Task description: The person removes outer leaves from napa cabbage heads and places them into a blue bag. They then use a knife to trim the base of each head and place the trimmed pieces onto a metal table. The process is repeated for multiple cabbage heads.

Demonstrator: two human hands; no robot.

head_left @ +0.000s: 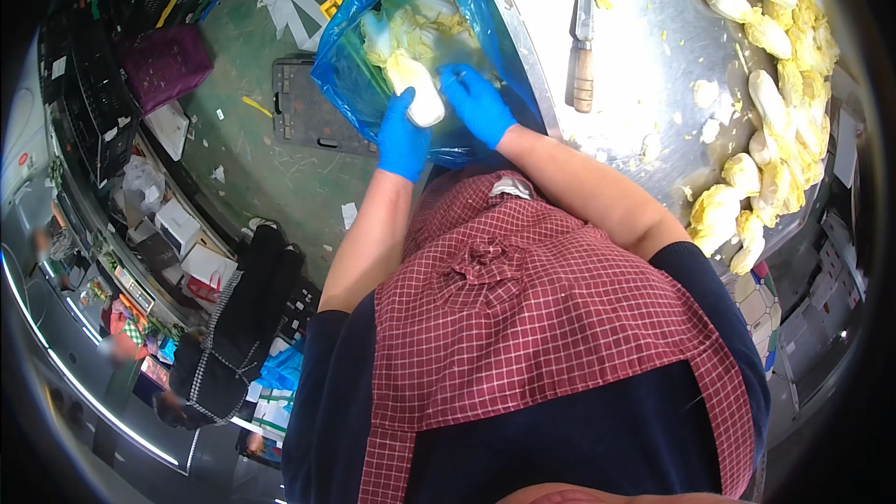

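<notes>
My left hand (404, 142), in a blue glove, grips a pale napa cabbage (417, 98), its cut white base toward me and its yellow leaves pointing away. The cabbage is over the mouth of a blue plastic bag (341, 54), where more cabbage leaves (420, 19) lie. Just right of the cabbage, my right hand (478, 105), also gloved in blue, is over the bag with its fingers loosely bent and apart, holding nothing I can see.
On the metal table (630, 65) to the right lies a knife (583, 42) with a wooden handle. Several napa cabbages (770, 103) are heaped along its far right side, among leaf scraps. Left of the bag, a dark plastic crate (303, 107) sits on the green floor.
</notes>
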